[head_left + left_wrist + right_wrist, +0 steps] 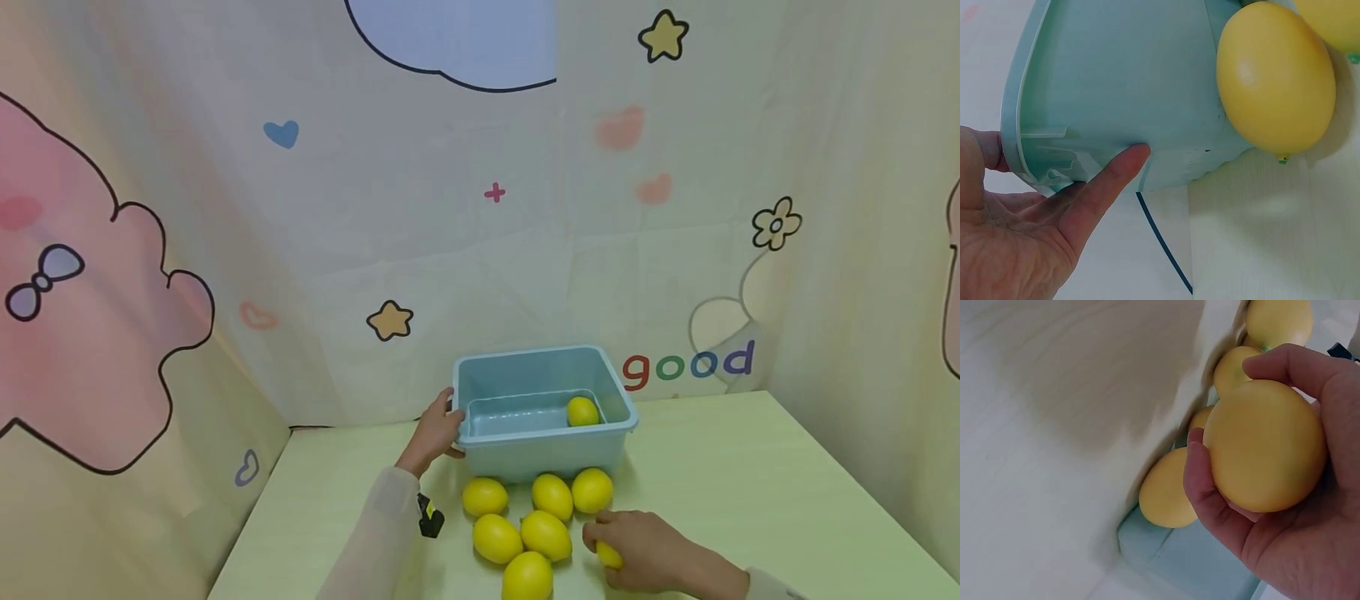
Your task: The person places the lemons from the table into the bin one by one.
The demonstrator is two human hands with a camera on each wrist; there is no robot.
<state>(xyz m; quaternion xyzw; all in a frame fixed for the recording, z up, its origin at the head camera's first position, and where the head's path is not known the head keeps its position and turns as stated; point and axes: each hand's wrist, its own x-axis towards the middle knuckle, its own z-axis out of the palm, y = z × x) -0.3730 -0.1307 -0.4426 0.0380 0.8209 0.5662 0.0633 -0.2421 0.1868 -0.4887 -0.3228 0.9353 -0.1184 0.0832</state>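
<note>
A light blue plastic bin [540, 458] stands at the back of the table with one lemon [582, 412] inside, near its right end. My left hand [435, 429] grips the bin by its left end. In the left wrist view, digits of this hand [1041, 219] lie on both sides of the rim, one along the outer wall. My right hand [648, 550] holds a lemon [1266, 447], with fingers and thumb curled round it, to the right of the group on the table. Several more lemons [546, 536] lie in front of the bin.
The pale green table [750, 492] reaches back to a printed curtain [480, 250] close behind the bin. A small black and yellow object [431, 517] shows by the left forearm.
</note>
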